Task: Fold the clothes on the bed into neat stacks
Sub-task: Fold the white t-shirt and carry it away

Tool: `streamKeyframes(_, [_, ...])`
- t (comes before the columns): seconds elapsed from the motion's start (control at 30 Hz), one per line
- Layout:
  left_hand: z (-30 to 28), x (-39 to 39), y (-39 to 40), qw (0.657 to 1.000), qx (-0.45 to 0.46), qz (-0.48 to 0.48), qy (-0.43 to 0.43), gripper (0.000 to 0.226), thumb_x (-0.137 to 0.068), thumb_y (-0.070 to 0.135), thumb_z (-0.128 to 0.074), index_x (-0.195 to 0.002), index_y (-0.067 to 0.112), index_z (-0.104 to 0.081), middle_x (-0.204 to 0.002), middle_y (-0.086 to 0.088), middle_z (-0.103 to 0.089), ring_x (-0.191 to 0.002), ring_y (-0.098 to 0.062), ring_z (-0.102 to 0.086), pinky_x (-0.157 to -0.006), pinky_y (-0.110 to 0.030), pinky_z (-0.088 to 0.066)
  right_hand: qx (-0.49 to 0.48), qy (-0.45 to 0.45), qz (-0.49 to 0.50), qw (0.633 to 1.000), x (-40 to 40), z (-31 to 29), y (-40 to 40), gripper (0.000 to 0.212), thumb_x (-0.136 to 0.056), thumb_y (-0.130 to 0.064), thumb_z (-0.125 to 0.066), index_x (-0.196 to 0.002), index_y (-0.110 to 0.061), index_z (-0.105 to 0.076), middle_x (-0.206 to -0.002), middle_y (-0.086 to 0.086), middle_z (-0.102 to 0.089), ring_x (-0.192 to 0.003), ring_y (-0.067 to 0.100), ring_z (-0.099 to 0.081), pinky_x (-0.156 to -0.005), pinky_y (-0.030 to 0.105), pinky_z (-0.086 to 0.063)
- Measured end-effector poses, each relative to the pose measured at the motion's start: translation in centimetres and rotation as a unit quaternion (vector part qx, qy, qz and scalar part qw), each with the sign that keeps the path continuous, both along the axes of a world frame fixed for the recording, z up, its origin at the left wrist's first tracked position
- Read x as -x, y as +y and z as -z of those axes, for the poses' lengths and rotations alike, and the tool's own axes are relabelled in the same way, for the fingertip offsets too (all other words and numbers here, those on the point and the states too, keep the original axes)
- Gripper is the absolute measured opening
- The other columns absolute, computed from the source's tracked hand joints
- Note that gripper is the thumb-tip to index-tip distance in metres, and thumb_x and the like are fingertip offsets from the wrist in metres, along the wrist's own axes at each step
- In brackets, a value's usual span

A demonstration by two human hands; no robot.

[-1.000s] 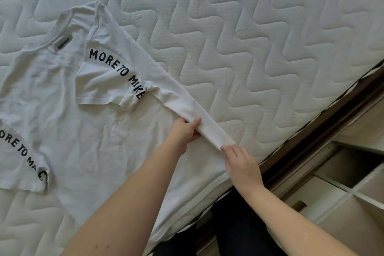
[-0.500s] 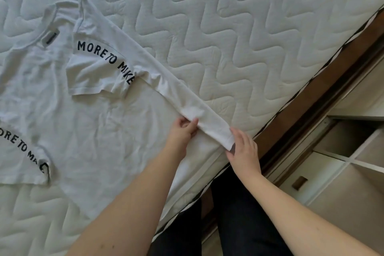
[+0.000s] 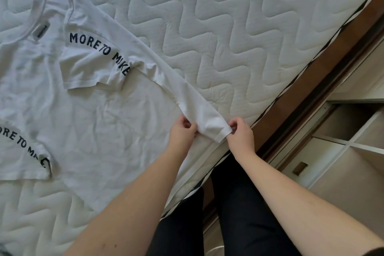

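A white T-shirt [image 3: 87,114] with black lettering on both sleeves lies spread on the quilted white mattress [image 3: 218,27], collar toward the upper left. Its right side is folded inward as a long narrow flap running down to the hem. My left hand [image 3: 182,131] pinches the inner corner of that flap's hem end. My right hand [image 3: 239,133] pinches the outer corner, close to the mattress edge. The fabric between my hands is lifted slightly and pulled taut. One sleeve lies folded over the chest.
The mattress edge [image 3: 270,110] runs diagonally from upper right to bottom centre, with a brown bed frame [image 3: 324,81] beside it. Pale wooden shelving and drawers [image 3: 336,162] stand to the right. My dark trouser legs [image 3: 239,214] are against the bed.
Both hands shifted to the hem end of the folded flap; my right hand went from resting flat beside it to pinching its corner. The view tilted slightly.
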State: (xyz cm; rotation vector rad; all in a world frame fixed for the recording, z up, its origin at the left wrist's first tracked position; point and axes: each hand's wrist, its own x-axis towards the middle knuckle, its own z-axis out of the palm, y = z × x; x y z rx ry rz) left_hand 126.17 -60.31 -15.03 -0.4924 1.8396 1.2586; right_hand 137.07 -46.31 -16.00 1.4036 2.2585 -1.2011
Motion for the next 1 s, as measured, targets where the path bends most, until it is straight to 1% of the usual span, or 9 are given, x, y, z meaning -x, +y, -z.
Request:
streamKeyframes(0.13, [0.6, -1.1, -0.1, 1.000, 0.017, -0.011, -0.018, 0.005, -0.091, 0.010, -0.064, -0.096, 0.009, -0.063, -0.090, -0.014, -0.069, -0.071, -0.012, -0.069, -0.069, -0.026, -0.060, 0.014, -0.001, 0.020, 1.000, -1.1, -0.3, 0.6, 0.024, -0.087, -0.013, -0.061, -0.083, -0.035, -0.050, -0.085, -0.014, -0.060, -0.078, 0.005, -0.057, -0.061, 0.024, -0.047])
streamKeyframes(0.33, [0.8, -0.6, -0.3, 0.999, 0.028, 0.007, -0.018, 0.002, -0.091, 0.011, -0.060, -0.093, 0.011, -0.062, -0.089, -0.011, -0.069, -0.069, -0.012, -0.071, -0.062, -0.025, -0.058, 0.156, 0.069, 0.188, 0.967, -1.4, 0.0, 0.7, 0.024, -0.087, -0.005, -0.065, -0.088, -0.029, -0.061, -0.091, -0.011, -0.069, -0.086, 0.005, -0.065, -0.070, 0.015, -0.046])
streamKeyframes(0.4, [0.7, -0.4, -0.3, 0.999, 0.009, -0.007, -0.038, 0.005, -0.091, 0.012, -0.058, -0.093, 0.013, -0.062, -0.091, -0.010, -0.068, -0.072, -0.014, -0.071, -0.063, -0.024, -0.058, 0.191, 0.079, 0.185, 0.961, -1.3, -0.1, 0.6, 0.029, -0.086, -0.003, -0.066, -0.094, -0.030, -0.063, -0.096, -0.011, -0.069, -0.087, 0.001, -0.065, -0.071, 0.014, -0.046])
streamKeyframes(0.5, [0.3, -0.5, -0.6, 0.992, -0.067, -0.051, -0.099, 0.019, -0.094, 0.016, -0.059, -0.112, 0.010, -0.061, -0.102, -0.013, -0.068, -0.087, -0.021, -0.071, -0.074, -0.028, -0.059, 0.215, 0.066, 0.136, 0.965, -1.1, -0.5, 0.8, 0.030, -0.085, -0.006, -0.068, -0.096, -0.034, -0.065, -0.101, -0.010, -0.068, -0.091, 0.004, -0.063, -0.074, 0.016, -0.046])
streamKeyframes(0.63, [-0.2, -1.0, -1.1, 0.986, -0.122, -0.055, -0.102, 0.030, -0.094, 0.012, -0.064, -0.124, 0.011, -0.056, -0.110, -0.010, -0.070, -0.098, -0.022, -0.071, -0.076, -0.032, -0.059, 0.125, -0.005, 0.000, 0.992, -0.7, -0.9, 1.3, 0.014, -0.089, -0.020, -0.063, -0.092, -0.034, -0.063, -0.089, -0.018, -0.064, -0.083, 0.001, -0.059, -0.064, 0.017, -0.043])
streamKeyframes(0.73, [0.0, -1.3, -1.2, 0.990, -0.093, -0.071, -0.079, 0.024, -0.092, 0.009, -0.065, -0.115, 0.013, -0.060, -0.107, -0.009, -0.071, -0.097, -0.021, -0.071, -0.071, -0.030, -0.059, 0.023, -0.019, -0.041, 0.999, -0.5, -1.0, 1.5, 0.014, -0.093, -0.021, -0.055, -0.096, -0.031, -0.063, -0.086, -0.019, -0.060, -0.081, 0.002, -0.057, -0.063, 0.023, -0.047])
streamKeyframes(0.83, [0.4, -1.9, -1.0, 0.997, -0.024, -0.031, -0.060, 0.015, -0.089, 0.011, -0.069, -0.102, 0.010, -0.061, -0.092, -0.011, -0.071, -0.082, -0.020, -0.073, -0.065, -0.031, -0.060, -0.013, -0.045, -0.018, 0.999, -0.9, -0.7, 1.4, 0.012, -0.094, -0.022, -0.055, -0.099, -0.026, -0.064, -0.085, -0.009, -0.064, -0.077, 0.012, -0.061, -0.063, 0.031, -0.052])
streamKeyframes(0.9, [0.5, -2.2, -0.9, 0.998, 0.019, 0.027, -0.056, 0.013, -0.089, 0.014, -0.069, -0.089, 0.009, -0.057, -0.079, -0.011, -0.072, -0.069, -0.020, -0.073, -0.061, -0.031, -0.059, -0.034, -0.076, 0.003, 0.997, -1.3, -0.7, 1.3, 0.006, -0.094, -0.025, -0.057, -0.094, -0.023, -0.063, -0.080, -0.005, -0.064, -0.074, 0.015, -0.062, -0.061, 0.030, -0.050])
streamKeyframes(1.0, [0.3, -1.7, -1.1, 0.988, 0.053, 0.131, -0.056, 0.022, -0.093, 0.024, -0.065, -0.081, 0.010, -0.052, -0.068, -0.010, -0.072, -0.056, -0.018, -0.069, -0.048, -0.027, -0.052, -0.035, -0.084, 0.061, 0.994, -1.7, -0.8, 0.9, 0.012, -0.093, -0.027, -0.059, -0.081, -0.023, -0.057, -0.074, -0.002, -0.064, -0.068, 0.017, -0.064, -0.055, 0.026, -0.043])
